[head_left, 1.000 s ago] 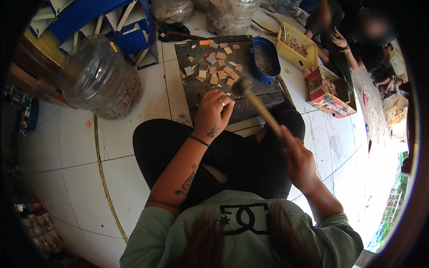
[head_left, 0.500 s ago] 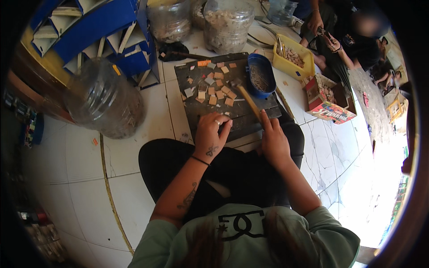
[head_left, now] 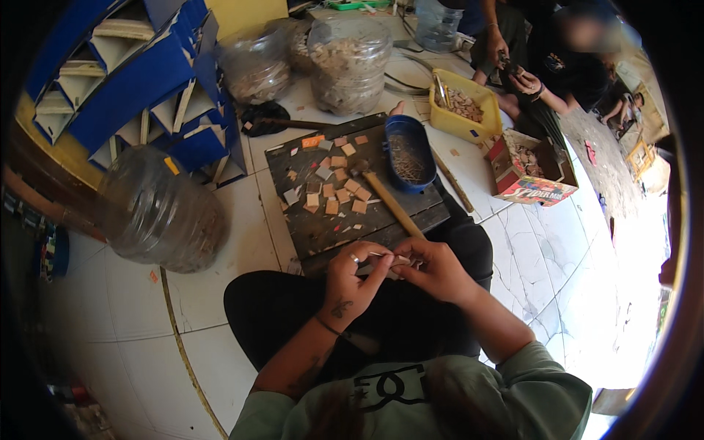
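My left hand and my right hand meet over my lap, at the near edge of a dark wooden board. Left thumb and fingers pinch a thin, pale sliver-like piece, its kind too small to tell. My right fingers close on a small flat wooden piece, partly hidden by the fingertips. A hammer with a wooden handle lies on the board, its handle end close to my right hand. Several small square wooden tiles are scattered beyond my hands, beside a blue tray of nails.
Clear plastic tubs of scraps stand at the back, and a large clear jar at left. Blue shelving is far left. A yellow basin and printed carton stand right, near another person's hands.
My right hand has let go of the hammer, which now rests on the board, and has come left to meet my left hand. The view has shifted, so the board appears lower.
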A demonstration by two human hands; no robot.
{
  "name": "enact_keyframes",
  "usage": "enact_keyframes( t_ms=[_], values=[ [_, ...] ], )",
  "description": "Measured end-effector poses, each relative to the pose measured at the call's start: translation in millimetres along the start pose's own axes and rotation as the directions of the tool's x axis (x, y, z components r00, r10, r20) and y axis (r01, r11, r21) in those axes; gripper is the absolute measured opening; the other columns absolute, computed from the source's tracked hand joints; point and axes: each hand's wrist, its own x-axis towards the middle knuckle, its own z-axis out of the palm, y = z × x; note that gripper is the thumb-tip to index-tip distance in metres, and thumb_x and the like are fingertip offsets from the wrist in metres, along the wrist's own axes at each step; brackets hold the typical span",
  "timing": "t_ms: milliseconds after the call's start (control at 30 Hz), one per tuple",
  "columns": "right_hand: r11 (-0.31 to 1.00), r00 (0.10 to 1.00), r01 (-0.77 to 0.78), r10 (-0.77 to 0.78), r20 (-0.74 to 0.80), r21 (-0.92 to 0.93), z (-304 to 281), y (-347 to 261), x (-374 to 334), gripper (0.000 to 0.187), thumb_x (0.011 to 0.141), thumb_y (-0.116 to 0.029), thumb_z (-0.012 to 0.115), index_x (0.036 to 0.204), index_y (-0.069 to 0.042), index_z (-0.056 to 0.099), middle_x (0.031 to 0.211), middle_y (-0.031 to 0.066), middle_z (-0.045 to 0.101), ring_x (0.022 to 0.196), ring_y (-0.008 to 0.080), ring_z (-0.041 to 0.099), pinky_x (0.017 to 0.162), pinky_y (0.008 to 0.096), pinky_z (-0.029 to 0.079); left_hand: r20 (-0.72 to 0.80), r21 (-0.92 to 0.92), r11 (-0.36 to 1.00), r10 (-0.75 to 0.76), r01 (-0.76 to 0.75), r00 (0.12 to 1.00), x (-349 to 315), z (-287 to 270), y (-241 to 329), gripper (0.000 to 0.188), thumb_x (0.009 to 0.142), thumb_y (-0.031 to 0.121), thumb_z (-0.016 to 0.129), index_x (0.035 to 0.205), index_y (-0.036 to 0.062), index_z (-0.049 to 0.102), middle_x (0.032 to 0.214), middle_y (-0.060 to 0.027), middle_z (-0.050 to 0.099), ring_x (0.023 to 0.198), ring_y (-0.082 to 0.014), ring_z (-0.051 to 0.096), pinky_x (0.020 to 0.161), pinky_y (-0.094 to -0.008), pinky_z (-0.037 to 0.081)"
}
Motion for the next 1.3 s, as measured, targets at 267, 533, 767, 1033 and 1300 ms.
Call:
enact_keyframes(
  t_ms=[267, 533, 767, 1033, 1300],
  values=[
    [0.959, 0.796, -0.116, 0.246, -0.553, 0.259, -200, 39, 111, 0.058, 0.095, -0.038, 0.059, 0.138, -0.002, 0.047, 0.127, 0.0157, 0.056, 0.099, 0.0252, 0.065, 0.077, 0.0314, 0.054, 0.051, 0.384, 0.922, -0.070, 0.045, 0.996, 32, -25, -22, 0.020, 0.087, 0.015, 0.069, 0.105, 0.0041, 0.068, 0.095, -0.0068, 0.068, 0.078, -0.0172, 0.062, 0.071, -0.0316, 0.051],
    [0.979, 0.781, -0.096, 0.185, -0.597, 0.178, -173, 67, 79, 0.038, 0.095, -0.021, 0.061, 0.129, -0.003, 0.058, 0.116, 0.0095, 0.066, 0.094, 0.0194, 0.066, 0.074, 0.0305, 0.053, -0.047, 0.716, 0.696, -0.032, 0.056, 0.998, 53, -29, -43, 0.026, 0.084, 0.026, 0.072, 0.102, 0.0067, 0.068, 0.088, -0.0058, 0.064, 0.087, -0.0251, 0.060, 0.080, -0.0394, 0.042],
    [0.599, 0.870, 0.267, -0.487, -0.079, -0.755, -120, 14, 106, 0.015, 0.079, -0.011, 0.071, 0.094, -0.009, 0.070, 0.101, 0.0071, 0.069, 0.088, 0.0281, 0.066, 0.089, 0.0396, 0.048, -0.088, 0.772, 0.630, -0.027, 0.086, 0.996, 64, -14, -42, 0.028, 0.081, 0.029, 0.076, 0.097, 0.0072, 0.067, 0.093, -0.0041, 0.060, 0.089, -0.0230, 0.060, 0.085, -0.0395, 0.036],
    [0.125, 0.972, 0.023, 0.229, 0.051, -0.992, -74, -11, 178, 0.024, 0.077, -0.016, 0.069, 0.098, -0.007, 0.073, 0.092, 0.0118, 0.072, 0.097, 0.0278, 0.068, 0.097, 0.0454, 0.043, -0.104, 0.782, 0.622, 0.064, 0.042, 0.992, 55, -9, -45, 0.019, 0.080, 0.022, 0.076, 0.089, 0.0088, 0.066, 0.100, -0.0046, 0.063, 0.090, -0.0251, 0.062, 0.086, -0.0413, 0.038],
    [0.344, 0.966, -0.067, 0.256, 0.025, -0.937, -87, -11, 190, 0.025, 0.073, -0.021, 0.074, 0.093, -0.005, 0.074, 0.091, 0.0147, 0.073, 0.088, 0.0303, 0.070, 0.083, 0.0426, 0.053, -0.090, 0.633, 0.774, 0.053, 0.016, 0.995, 56, -7, -37, 0.012, 0.080, 0.014, 0.074, 0.086, 0.0095, 0.065, 0.084, 0.0002, 0.064, 0.079, -0.0224, 0.061, 0.082, -0.0385, 0.038]
  ],
)
